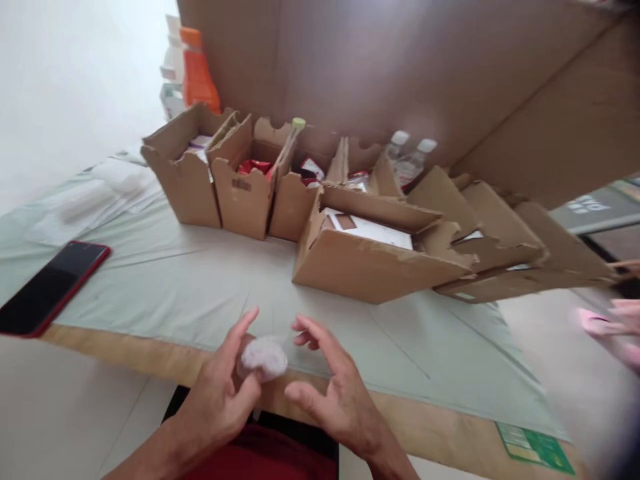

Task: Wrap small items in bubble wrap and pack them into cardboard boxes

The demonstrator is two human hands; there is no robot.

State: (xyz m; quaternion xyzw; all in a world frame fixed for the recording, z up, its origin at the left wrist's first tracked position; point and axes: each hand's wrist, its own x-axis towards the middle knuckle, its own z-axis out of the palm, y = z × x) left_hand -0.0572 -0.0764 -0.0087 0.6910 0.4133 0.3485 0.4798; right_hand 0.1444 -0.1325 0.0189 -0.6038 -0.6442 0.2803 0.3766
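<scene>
Between thumb and fingers, my left hand grips a small, roundish, whitish translucent bundle, which looks like something wrapped in clear plastic; blur hides its exact kind. My right hand is just to the right of it, fingers curved and thumb apart, with nothing in it. Both hands are over the front edge of the cloth-covered table. Beyond them stands an open cardboard box with a white packet inside.
Several open cardboard bins line the back, holding small packets. Behind them stand an orange bottle and clear bottles. A phone and clear plastic wrapping lie at left. Another person's hand shows at far right.
</scene>
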